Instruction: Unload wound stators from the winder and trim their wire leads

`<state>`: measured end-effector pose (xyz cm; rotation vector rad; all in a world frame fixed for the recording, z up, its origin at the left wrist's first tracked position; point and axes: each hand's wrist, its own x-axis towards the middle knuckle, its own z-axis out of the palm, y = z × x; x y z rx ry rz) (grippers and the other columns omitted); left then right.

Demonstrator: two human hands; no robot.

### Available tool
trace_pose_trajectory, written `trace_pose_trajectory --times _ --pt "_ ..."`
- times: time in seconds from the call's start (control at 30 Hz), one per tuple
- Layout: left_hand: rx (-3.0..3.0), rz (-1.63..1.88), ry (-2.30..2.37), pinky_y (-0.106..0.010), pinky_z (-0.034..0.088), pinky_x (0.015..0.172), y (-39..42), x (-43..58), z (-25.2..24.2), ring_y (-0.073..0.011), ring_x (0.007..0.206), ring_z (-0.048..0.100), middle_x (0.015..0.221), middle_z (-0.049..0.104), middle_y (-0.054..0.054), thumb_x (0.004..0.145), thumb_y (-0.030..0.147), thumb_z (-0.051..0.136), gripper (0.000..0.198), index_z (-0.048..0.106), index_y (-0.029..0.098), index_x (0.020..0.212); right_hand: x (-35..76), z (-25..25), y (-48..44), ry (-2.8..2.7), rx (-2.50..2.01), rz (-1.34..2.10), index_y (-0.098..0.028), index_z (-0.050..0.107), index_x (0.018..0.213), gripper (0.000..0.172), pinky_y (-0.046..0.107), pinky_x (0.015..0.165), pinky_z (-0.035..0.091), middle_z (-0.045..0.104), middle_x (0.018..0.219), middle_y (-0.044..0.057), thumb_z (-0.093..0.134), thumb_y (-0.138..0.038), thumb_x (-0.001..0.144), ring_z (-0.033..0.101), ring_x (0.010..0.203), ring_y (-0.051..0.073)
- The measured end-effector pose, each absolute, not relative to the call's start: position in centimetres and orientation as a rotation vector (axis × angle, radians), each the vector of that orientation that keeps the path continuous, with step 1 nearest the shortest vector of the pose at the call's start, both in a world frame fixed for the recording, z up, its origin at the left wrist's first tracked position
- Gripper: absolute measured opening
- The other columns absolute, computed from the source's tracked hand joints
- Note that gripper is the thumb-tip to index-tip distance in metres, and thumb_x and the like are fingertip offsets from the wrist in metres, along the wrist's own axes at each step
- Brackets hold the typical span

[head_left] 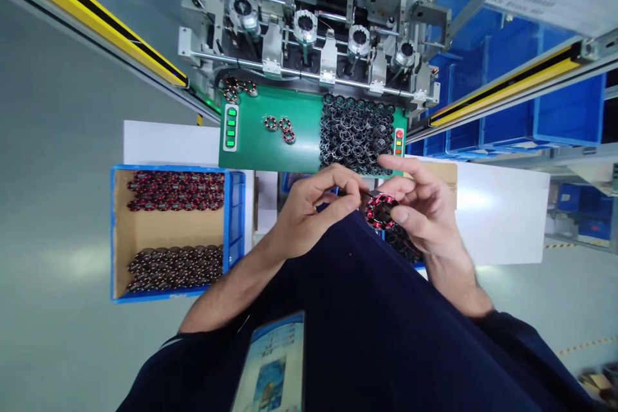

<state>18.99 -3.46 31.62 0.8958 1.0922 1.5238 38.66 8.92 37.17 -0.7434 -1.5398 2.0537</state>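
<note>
My right hand (425,209) grips a round stator (381,211) wound with red copper wire, held in front of my body. My left hand (316,206) is closed in a pinch just left of it, its thumb and forefinger pressed together on what looks like a thin wire end coming from the stator. Both hands hover below the green work plate (270,151). On that plate lie a heap of bare black stator cores (357,135) at the right and three wound stators (279,127) near the middle.
A blue bin (168,232) at my left holds two rows of wound stators on cardboard. Behind the plate stands a winding machine (328,32) with several spindles. Yellow-black light-curtain bars (96,19) flank it. Blue crates (555,103) are stacked at right. A badge (273,364) hangs on my chest.
</note>
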Motion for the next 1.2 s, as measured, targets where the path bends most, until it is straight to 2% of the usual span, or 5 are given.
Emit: trace_pose_trajectory --times 0.2,0.33,0.77,0.97,1.2 --pt "0.866 1.575 1.339 -0.041 0.068 0.102 -4.2 18.4 28.8 -0.0239 0.114 0.082 0.123 0.085 -0.007 0.109 0.053 0.088 0.031 0.076 0.026 0.114 38.9 38.1 9.2 -1.614 -0.841 1.945 -0.034 0.084 0.149 0.065 0.028 0.07 0.072 0.091 0.099 -0.001 0.108 -0.043 0.089 0.085 0.078 0.018" --pt "1.416 1.737 1.395 -0.056 0.068 0.121 -4.7 18.0 32.3 -0.0356 0.137 0.082 0.148 0.082 -0.01 0.078 0.052 0.118 0.089 0.069 0.033 0.149 38.5 39.0 9.0 -1.763 -0.922 1.869 -0.033 0.081 0.152 0.072 0.028 0.067 0.071 0.09 0.1 0.0 0.11 -0.041 0.087 0.084 0.08 0.019" --pt "1.651 1.694 1.563 -0.04 0.078 0.108 -4.8 18.6 33.7 -0.0281 0.12 0.091 0.138 0.09 -0.005 0.099 0.033 0.105 0.059 0.078 0.034 0.15 37.9 38.5 8.9 -1.861 -0.802 1.972 -0.034 0.073 0.165 0.079 0.033 0.081 0.076 0.089 0.11 0.002 0.107 -0.044 0.094 0.089 0.095 0.022" --pt "1.698 1.713 1.547 -0.036 0.078 0.106 -5.0 18.4 33.7 -0.0267 0.115 0.092 0.153 0.086 -0.005 0.101 0.025 0.102 0.088 0.062 0.036 0.178 37.5 39.3 8.9 -2.068 -0.77 1.513 -0.035 0.097 0.109 0.026 0.042 0.088 0.073 0.086 0.102 0.004 0.111 -0.045 0.089 0.08 0.095 0.024" --pt "1.768 1.776 1.679 -0.04 0.077 0.086 -5.1 17.9 34.0 -0.0233 0.101 0.09 0.121 0.091 0.006 0.089 0.04 0.113 0.042 0.091 0.045 0.124 38.0 39.2 9.3 -1.66 -0.84 1.399 -0.039 0.094 0.101 0.007 0.041 0.098 0.073 0.077 0.081 -0.003 0.101 -0.042 0.103 0.07 0.074 0.018"
